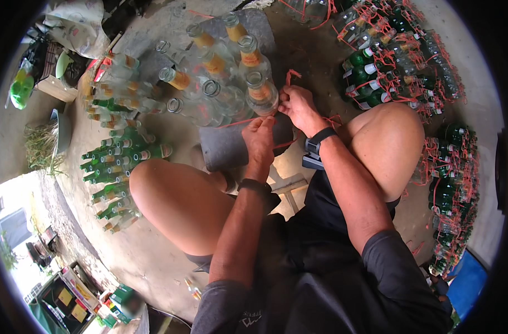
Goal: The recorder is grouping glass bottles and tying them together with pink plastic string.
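Before me several clear glass bottles (pixel 226 98) stand packed together, some with orange neck labels. A strand of red plastic twine (pixel 240 122) runs along the near side of the group. My left hand (pixel 259 140) pinches this twine in front of the nearest bottle (pixel 262 95), above a dark grey rounded mat or pad (pixel 222 144). Close beside the same bottle, my right hand (pixel 300 107) has its fingertips closed on twine, with a loose red end (pixel 292 75) sticking up past them. Where the twine passes behind the bottles is hidden.
At left stand loose green bottles (pixel 116 160) and clear bottles (pixel 128 94). Bundles of bottles bound with red twine (pixel 379 62) line the right side, with more bundles (pixel 446 188) lower down. A basin (pixel 62 131) with dry grass lies far left. My knees flank the work.
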A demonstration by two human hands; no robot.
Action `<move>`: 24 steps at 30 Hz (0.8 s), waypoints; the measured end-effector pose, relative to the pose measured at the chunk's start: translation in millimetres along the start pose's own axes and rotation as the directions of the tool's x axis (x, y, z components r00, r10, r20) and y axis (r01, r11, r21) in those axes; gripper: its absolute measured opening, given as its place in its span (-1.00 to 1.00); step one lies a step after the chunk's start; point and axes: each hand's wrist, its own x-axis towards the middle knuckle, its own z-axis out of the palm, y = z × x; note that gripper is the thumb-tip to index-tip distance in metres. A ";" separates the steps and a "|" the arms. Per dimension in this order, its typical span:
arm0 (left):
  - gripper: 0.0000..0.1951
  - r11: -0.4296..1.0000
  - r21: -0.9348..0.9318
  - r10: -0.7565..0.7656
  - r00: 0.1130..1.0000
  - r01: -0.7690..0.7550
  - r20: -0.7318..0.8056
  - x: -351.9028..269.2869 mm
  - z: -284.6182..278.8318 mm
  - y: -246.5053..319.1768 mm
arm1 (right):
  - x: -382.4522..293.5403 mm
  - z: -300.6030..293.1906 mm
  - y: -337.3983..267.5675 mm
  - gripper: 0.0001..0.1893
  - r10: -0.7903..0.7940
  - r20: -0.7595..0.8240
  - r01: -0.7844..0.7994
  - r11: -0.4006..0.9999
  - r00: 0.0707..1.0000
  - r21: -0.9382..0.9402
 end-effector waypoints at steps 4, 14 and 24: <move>-0.84 1.000 0.021 -0.006 1.000 0.007 -0.024 0.0 -0.2 1.5 | -1.5 2.0 -0.4 -0.91 -0.016 -0.007 0.016 1.000 1.000 -0.017; -0.82 0.995 -0.069 -0.056 0.986 0.067 0.155 -10.3 -4.9 8.6 | -26.4 -19.1 -13.0 -0.76 0.003 -0.031 -0.016 0.889 1.000 -0.458; -0.81 0.992 -0.086 -0.077 0.988 0.089 0.136 -11.8 -0.4 9.8 | -45.6 -22.1 -24.4 -0.83 -0.564 0.315 0.518 0.244 0.763 -0.820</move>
